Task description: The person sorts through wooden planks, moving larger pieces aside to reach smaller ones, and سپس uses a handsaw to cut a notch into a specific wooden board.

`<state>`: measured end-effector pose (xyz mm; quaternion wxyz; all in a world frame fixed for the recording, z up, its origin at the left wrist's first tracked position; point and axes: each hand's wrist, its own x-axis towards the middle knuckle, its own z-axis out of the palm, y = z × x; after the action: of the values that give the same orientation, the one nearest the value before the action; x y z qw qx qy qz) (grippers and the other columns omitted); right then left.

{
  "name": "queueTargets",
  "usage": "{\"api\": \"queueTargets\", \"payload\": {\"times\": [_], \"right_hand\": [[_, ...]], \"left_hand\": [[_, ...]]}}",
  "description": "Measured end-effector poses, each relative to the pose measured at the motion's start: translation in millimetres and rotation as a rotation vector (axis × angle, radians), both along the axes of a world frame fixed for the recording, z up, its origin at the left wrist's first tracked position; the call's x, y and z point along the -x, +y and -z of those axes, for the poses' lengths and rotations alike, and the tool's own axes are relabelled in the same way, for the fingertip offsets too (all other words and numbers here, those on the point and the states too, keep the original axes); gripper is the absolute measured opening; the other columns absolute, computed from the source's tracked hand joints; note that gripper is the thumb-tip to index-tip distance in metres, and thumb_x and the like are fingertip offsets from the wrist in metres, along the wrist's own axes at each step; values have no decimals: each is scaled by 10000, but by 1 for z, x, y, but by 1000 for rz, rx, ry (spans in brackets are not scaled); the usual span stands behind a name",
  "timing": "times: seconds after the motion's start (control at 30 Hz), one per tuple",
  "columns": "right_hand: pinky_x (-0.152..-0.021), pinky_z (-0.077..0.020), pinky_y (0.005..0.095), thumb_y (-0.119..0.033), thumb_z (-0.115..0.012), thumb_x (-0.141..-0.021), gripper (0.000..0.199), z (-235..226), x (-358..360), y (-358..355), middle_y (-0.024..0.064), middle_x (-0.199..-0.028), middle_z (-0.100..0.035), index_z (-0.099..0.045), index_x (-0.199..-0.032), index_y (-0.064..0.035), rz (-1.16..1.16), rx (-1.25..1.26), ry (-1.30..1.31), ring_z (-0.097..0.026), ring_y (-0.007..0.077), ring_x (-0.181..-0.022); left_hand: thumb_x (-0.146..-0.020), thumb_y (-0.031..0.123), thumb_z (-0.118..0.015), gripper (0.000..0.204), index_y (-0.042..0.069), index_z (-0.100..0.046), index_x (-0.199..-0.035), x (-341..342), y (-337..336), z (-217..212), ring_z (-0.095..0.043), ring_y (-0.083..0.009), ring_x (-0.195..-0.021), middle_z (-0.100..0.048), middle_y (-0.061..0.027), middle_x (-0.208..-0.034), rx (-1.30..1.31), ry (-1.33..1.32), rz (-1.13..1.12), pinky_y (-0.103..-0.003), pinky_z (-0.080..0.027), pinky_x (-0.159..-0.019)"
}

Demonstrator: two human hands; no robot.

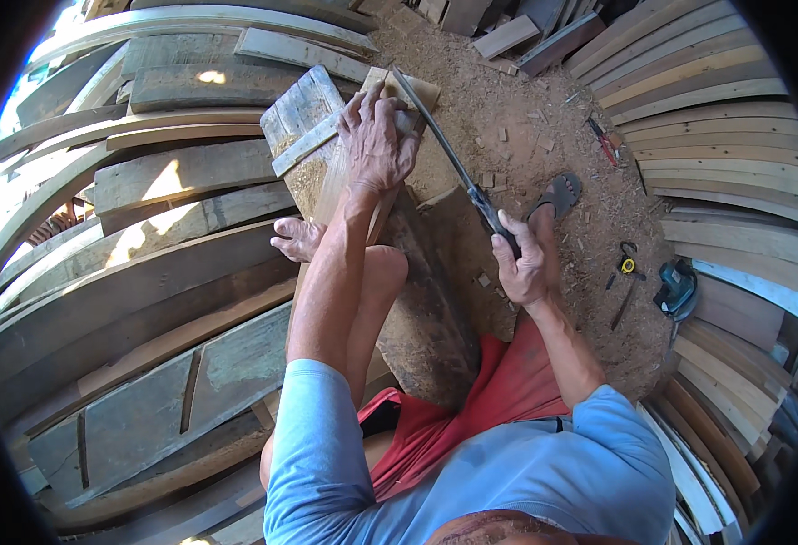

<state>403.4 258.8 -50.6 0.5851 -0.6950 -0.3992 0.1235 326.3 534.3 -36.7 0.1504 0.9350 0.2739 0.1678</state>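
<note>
In my right hand (524, 261) is the dark handle of a handsaw (447, 148), my fingers closed round it. Its long narrow blade slants up and left, the far end beside the end of a pale wooden board (332, 193). My left hand (376, 136) bears down on that board near its far end, fingers curled over it. The board lies along a worn wooden bench (431, 336) between my legs, and my bare left foot (299, 238) rests against it. A short batten (306, 143) crosses the weathered plank (308, 102) at the bench's far end. Whether the saw teeth touch wood I cannot tell.
Stacked planks (190, 173) crowd the left side, and more boards (717, 136) line the right. On the sawdust-strewn floor (517, 109) lie red-handled pliers (606, 145), a yellow tape measure (628, 265) and a teal power tool (677, 289). My right foot wears a grey sandal (564, 193).
</note>
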Motion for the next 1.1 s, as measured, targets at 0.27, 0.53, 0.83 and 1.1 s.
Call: {"api": "queueTargets", "payload": {"times": [0.27, 0.53, 0.83, 1.1], "right_hand": [[-705, -559, 394, -104, -623, -985, 311, -4, -15, 56, 216, -993, -713, -601, -1283, -19, -22, 53, 145, -738, 322, -866], [-766, -570, 403, -88, -644, -969, 322, 8, -11, 43, 233, -1068, -711, -600, -1272, 13, -12, 90, 144, -731, 344, -949], [-755, -558, 383, -90, -633, -976, 306, 21, 5, -9, 208, -1029, -718, -608, -1272, -15, -12, 65, 156, -734, 324, -918], [-742, -535, 332, -59, -634, -969, 318, -3, -19, 64, 166, -1012, -697, -600, -1277, 11, -46, 78, 170, -682, 212, -834]], "left_hand": [[-703, 280, -688, 585, 101, -556, -1244, -1, 1, 4, -349, -421, -1358, -436, -201, -1479, -13, -21, 16, -573, -226, -1106], [-784, 303, -676, 547, 90, -526, -1265, -4, 2, -2, -351, -445, -1356, -423, -206, -1498, -13, -4, 25, -562, -231, -1125], [-781, 289, -691, 573, 93, -509, -1288, 0, -1, 0, -348, -447, -1363, -408, -217, -1515, -15, -6, -6, -573, -243, -1123], [-723, 281, -708, 606, 81, -518, -1262, -3, 3, 6, -325, -447, -1376, -385, -224, -1520, 6, 8, -12, -579, -224, -1128]]}}
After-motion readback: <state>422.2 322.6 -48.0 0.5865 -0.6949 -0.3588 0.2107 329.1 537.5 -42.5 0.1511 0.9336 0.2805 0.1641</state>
